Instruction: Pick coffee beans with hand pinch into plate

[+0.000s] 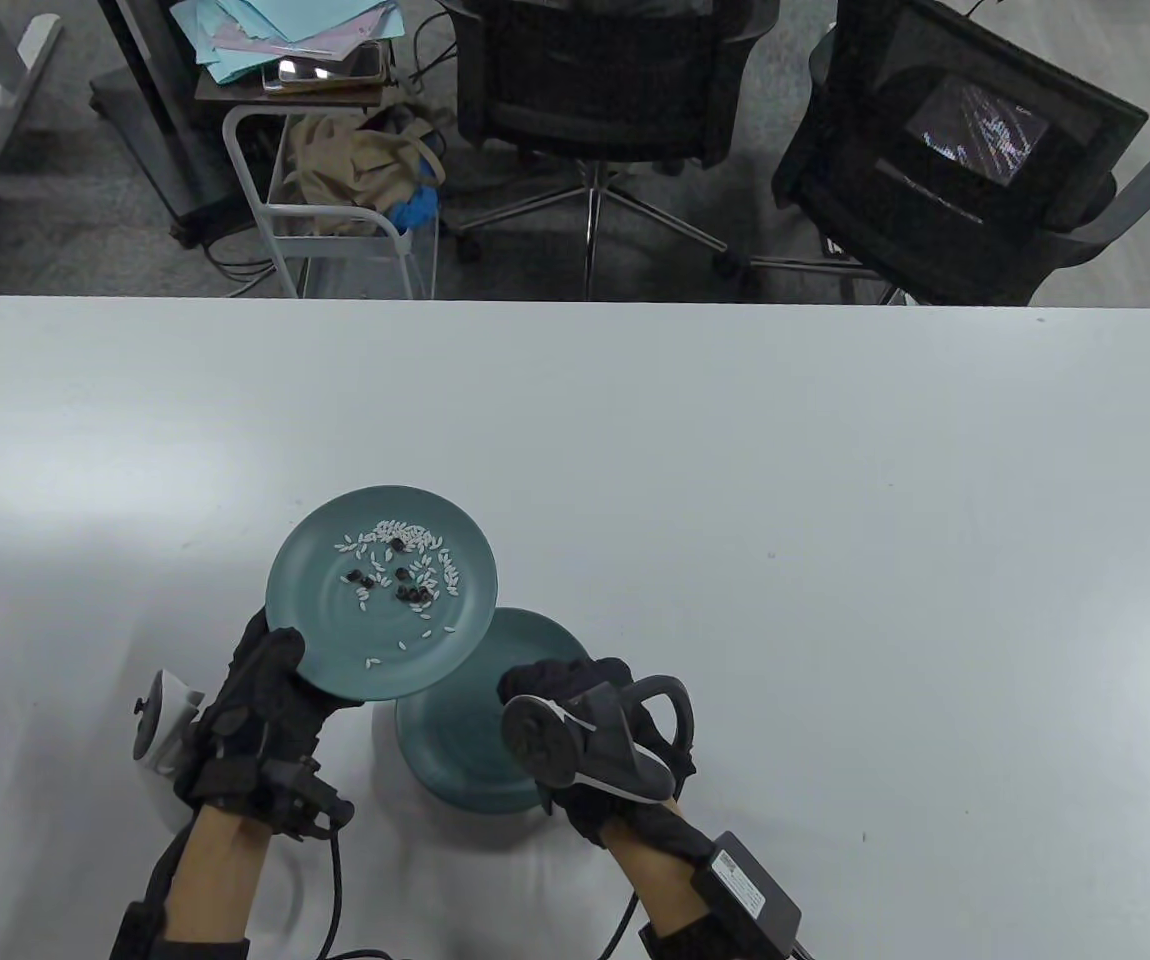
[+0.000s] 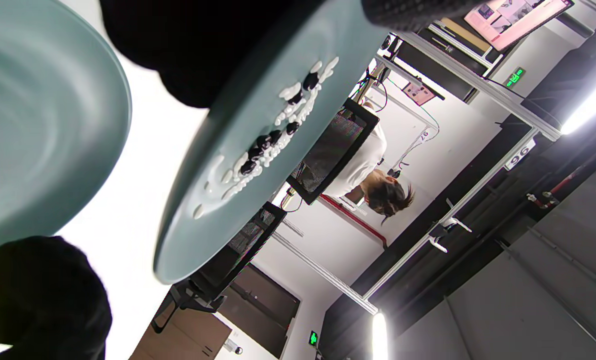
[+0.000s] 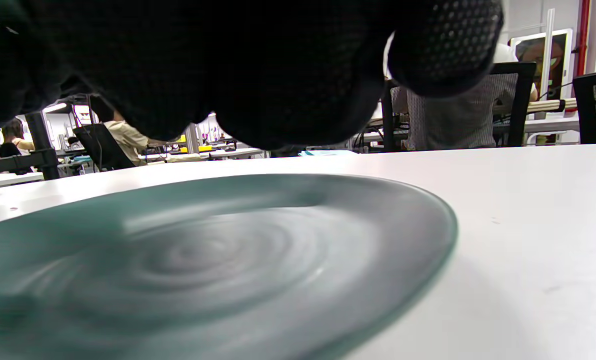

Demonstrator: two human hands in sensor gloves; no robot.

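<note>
My left hand (image 1: pixel 290 668) grips the near rim of a teal plate (image 1: pixel 320 610) and holds it lifted above the table, thumb on top. On it lie several dark coffee beans (image 1: pixel 413 592) mixed with white rice grains (image 1: pixel 400 535). The left wrist view shows this plate (image 2: pixel 188 235) tilted, with the beans (image 2: pixel 258 150) on it. A second teal plate (image 1: pixel 465 740) lies flat on the table below and to the right, and is bare in the right wrist view (image 3: pixel 203 260). My right hand (image 1: pixel 545 690) hovers over its right side with fingers (image 3: pixel 278 75) bunched together; whether they hold anything is hidden.
The white table (image 1: pixel 835 500) stretches far and to the right. Two black office chairs (image 1: pixel 595 90) and a small cart (image 1: pixel 335 210) stand beyond the far edge.
</note>
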